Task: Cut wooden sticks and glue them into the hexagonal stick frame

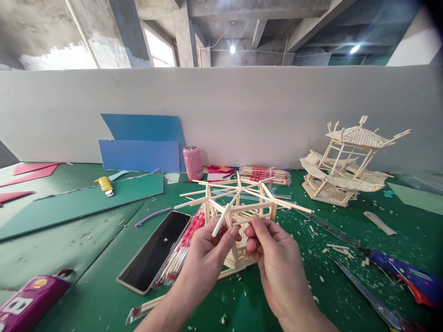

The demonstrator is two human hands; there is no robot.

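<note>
A pavilion frame of thin wooden sticks (238,208) stands in front of me, with roof sticks spreading outward from a raised centre. Both my hands are at its near side. Between my left hand (212,248) and my right hand (277,251) lies a short wooden stick (242,222), pinched at its two ends by thumb and fingers, just under the near roof edge. One roof stick (221,221) juts toward me above my left fingers. My hands hide part of the frame's front posts and stick-built base; whether the held stick touches the posts I cannot tell.
At the back right stands another stick pavilion (346,168). A phone (155,253) and bagged sticks (182,249) lie left of my hands. On the right are scissors (370,295), a blue glue gun (401,272) and wood scraps. A pink flask (193,163) stands behind.
</note>
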